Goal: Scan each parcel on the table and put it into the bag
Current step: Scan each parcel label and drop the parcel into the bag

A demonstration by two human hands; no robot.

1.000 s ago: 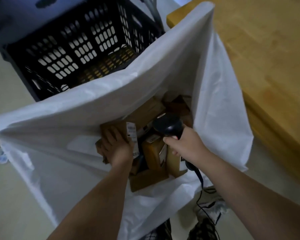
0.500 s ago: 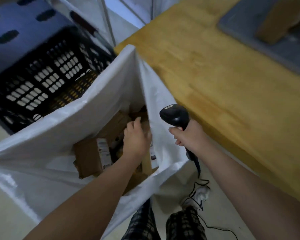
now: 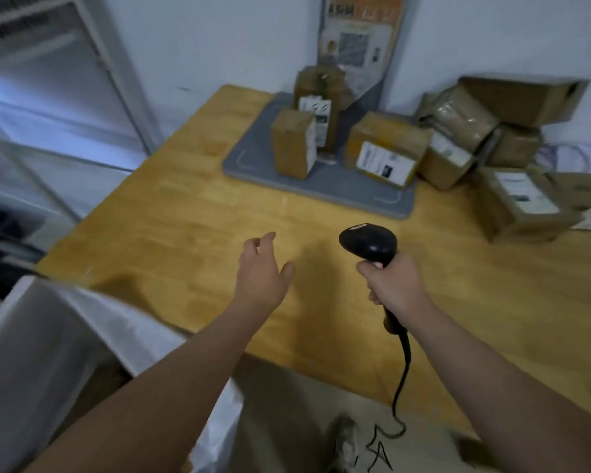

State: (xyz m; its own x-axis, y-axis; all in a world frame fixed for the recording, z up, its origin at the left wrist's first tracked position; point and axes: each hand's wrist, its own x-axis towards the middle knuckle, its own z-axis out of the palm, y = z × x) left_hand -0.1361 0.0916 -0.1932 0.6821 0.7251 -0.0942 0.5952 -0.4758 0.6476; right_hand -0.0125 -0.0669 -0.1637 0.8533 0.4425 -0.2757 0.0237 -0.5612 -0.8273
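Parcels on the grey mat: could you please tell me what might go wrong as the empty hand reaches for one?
The small upright parcel stands close before the taller parcel; the left hand could topple one. The scanner cable hangs below the table edge and might snag as the right hand moves.
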